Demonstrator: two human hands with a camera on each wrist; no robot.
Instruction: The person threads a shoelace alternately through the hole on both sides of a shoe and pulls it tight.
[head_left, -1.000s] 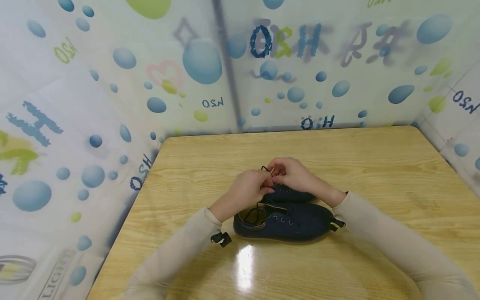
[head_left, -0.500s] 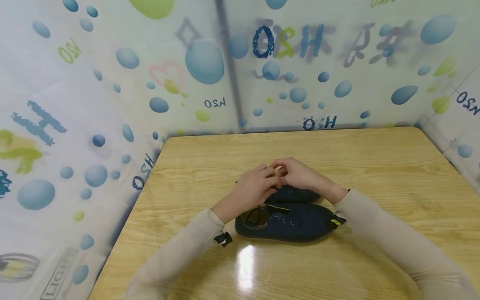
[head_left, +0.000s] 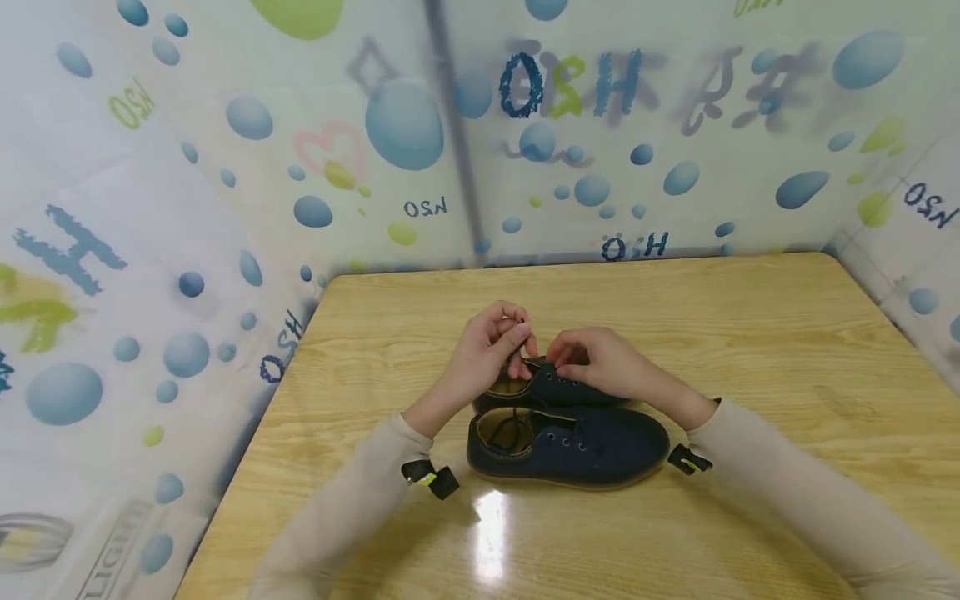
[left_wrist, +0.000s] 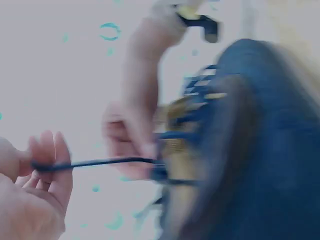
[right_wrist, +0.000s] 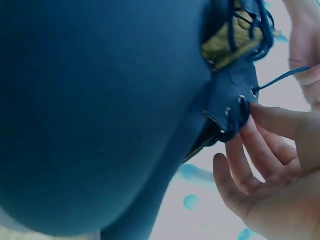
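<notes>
Two navy lace-up shoes lie side by side, toes to the right. In the head view my left hand (head_left: 487, 350) is over the heel opening of the far shoe (head_left: 592, 396). It pinches the end of a dark shoelace (left_wrist: 110, 161), which runs taut to the shoe's top eyelet in the left wrist view. My right hand (head_left: 603, 362) is at the far shoe's eyelets; in the right wrist view its thumb and fingers pinch the edge of the eyelet flap (right_wrist: 232, 82). The near shoe (head_left: 618, 446) stands untouched, a loose lace lying in its opening.
The shoes are on a wooden table (head_left: 750, 333) with a bright glare spot in front of them. A patterned curtain (head_left: 300, 125) hangs behind and to the left. Black straps (head_left: 431, 479) hang at both sleeve cuffs.
My hands were together over the far shoe. The left has since drawn back left and up with the lace, uncovering the heel opening; the right has shifted slightly right and down.
</notes>
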